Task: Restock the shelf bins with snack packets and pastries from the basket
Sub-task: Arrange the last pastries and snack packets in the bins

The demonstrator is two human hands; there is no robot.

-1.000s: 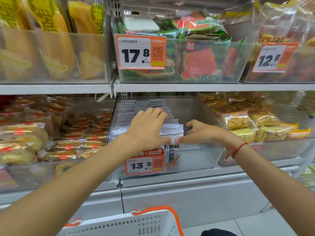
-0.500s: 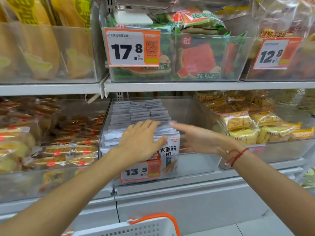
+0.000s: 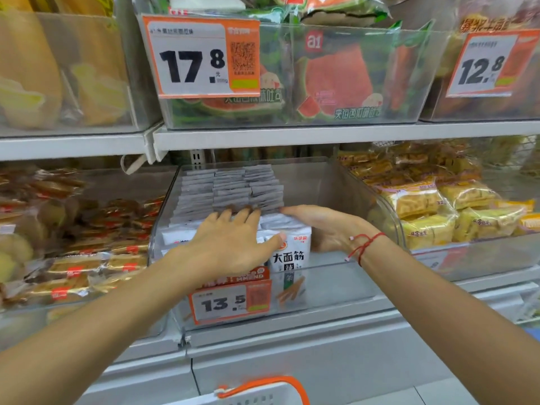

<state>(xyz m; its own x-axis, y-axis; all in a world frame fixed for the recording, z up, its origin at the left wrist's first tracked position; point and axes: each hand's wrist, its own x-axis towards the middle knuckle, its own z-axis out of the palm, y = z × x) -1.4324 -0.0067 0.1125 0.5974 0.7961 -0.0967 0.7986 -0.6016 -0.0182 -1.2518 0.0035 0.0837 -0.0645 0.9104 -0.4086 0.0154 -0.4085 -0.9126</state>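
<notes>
White snack packets (image 3: 289,258), clear bin (image 3: 350,282): my left hand (image 3: 230,247) flat on top, right hand (image 3: 324,226) flat beside; I'd square rows gently.

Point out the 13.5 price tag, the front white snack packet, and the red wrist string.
13.5 price tag (image 3: 223,304), head view, on the printed digits.
Front white snack packet (image 3: 289,266), head view, on its printed face.
Red wrist string (image 3: 365,244), head view, on the strands.

Both arms reach toward mid-frame — the left hand (image 3: 230,247) palm-down with fingers straight, the right hand (image 3: 324,226) edge-on, fingers extended leftward.
</notes>
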